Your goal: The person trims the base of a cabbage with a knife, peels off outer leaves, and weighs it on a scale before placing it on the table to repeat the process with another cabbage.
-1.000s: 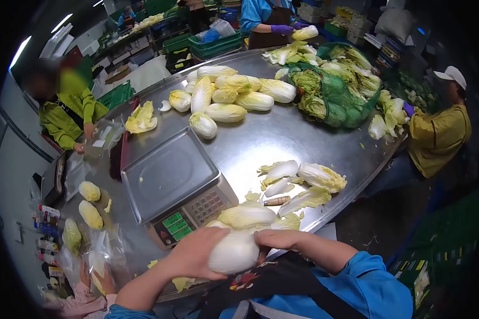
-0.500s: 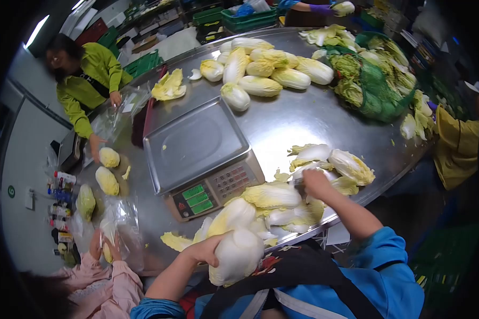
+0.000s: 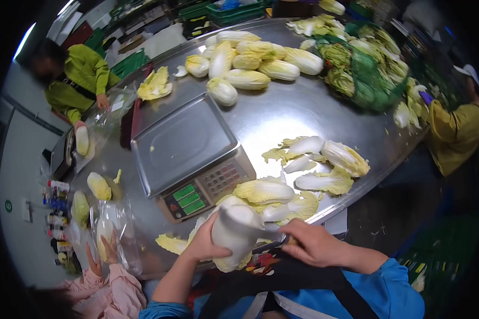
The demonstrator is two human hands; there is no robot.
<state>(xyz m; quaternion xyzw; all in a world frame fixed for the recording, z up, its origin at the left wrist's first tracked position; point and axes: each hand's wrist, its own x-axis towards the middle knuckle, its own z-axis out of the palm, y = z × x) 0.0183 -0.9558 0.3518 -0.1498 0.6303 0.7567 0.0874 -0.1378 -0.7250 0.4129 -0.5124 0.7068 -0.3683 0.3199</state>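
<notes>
My left hand (image 3: 205, 242) is wrapped round a napa cabbage (image 3: 233, 245), held tilted over the table's near edge with its pale stem end up. In my right hand (image 3: 310, 244) is a knife (image 3: 255, 232), gripped by the handle, its blade lying across the cabbage's stem end. Just beyond the cabbage, loose leaves (image 3: 269, 191) lie in a pile. More trimmed leaves (image 3: 324, 182) and another cabbage (image 3: 346, 158) are to the right. At the left, close to the held cabbage, stands a digital scale (image 3: 186, 146) with its tray bare.
Several cabbages (image 3: 247, 80) are heaped at the back of the steel table (image 3: 292, 117). A green net bag (image 3: 375, 80) of leaves sits back right. A person in yellow-green (image 3: 88, 69) handles a cabbage at left; pink sleeves (image 3: 112, 292) are near left, a yellow-jacketed person (image 3: 455, 127) right.
My right hand has come from the leaves at right, bringing the knife onto the cabbage's stem end. My left hand has turned the cabbage upright. The yellow-green-sleeved person has picked up a cabbage.
</notes>
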